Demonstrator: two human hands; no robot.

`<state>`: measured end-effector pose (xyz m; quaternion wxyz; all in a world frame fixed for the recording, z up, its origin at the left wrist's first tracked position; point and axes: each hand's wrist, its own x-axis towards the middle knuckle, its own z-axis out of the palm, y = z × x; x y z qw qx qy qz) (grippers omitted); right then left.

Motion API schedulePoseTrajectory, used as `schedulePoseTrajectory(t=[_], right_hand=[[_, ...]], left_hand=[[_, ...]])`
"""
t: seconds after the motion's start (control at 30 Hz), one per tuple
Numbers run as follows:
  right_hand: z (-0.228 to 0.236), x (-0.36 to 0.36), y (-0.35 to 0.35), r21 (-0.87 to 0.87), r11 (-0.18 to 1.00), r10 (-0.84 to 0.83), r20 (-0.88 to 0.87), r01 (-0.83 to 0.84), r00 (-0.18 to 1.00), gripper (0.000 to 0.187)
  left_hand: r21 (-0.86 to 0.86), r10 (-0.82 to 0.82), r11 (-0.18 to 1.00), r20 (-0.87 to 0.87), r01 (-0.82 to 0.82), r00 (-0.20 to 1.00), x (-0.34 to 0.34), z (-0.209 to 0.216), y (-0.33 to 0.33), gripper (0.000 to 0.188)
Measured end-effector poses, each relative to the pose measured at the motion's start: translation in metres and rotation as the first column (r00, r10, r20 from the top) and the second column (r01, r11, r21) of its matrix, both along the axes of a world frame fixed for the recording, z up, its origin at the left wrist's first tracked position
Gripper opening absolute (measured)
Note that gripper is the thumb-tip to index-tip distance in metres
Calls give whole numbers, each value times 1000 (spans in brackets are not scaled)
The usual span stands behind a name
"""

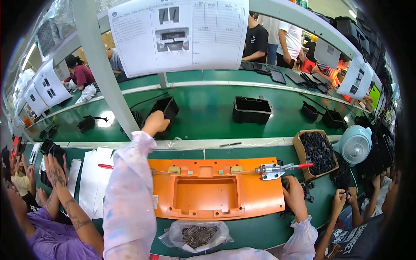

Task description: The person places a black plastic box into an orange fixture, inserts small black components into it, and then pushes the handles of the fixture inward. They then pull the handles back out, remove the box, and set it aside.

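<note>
My left hand (157, 123) reaches across to the green belt, its fingers closed on the near rim of a black open-topped plastic box (170, 109). My right hand (295, 198) is at the right edge of an orange fixture (264, 190), fingers curled. Whatever they may hold is hidden. Beside that hand lie small black plastic pieces (308, 190). The fixture has a rectangular recess, which holds nothing, and a metal toggle clamp (272, 170) with a red handle. In front of the fixture sits a clear plastic bag (173, 234) of small metal screws or pins (199, 235).
A second black box (252, 110) stands on the belt. A carton (299, 149) of black parts and a light-blue fan (356, 144) are at the right. White paper sheets (93, 177) lie left. A grey post (104, 65) rises beside my left arm. Co-workers sit on both sides.
</note>
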<state>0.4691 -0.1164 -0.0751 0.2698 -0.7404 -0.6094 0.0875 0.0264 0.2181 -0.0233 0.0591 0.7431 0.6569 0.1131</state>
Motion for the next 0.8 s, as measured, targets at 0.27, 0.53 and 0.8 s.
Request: schedulePoseTrajectory(t=[0.27,0.53,0.8], right_hand=[[-6,4,5,54,999,11,-41,-9,999,22],[-12,28,4,64,997,55,-152,-46,987,21],[-7,31,-6,-2,1000,-23,-247,23,969,21]], left_hand=[[317,-394,895,233,314,889,11,122,-178,25],[157,-707,704,52,693,706,27,117,-295,31],[106,-703,701,-61,705,708,36,110,-304,29]])
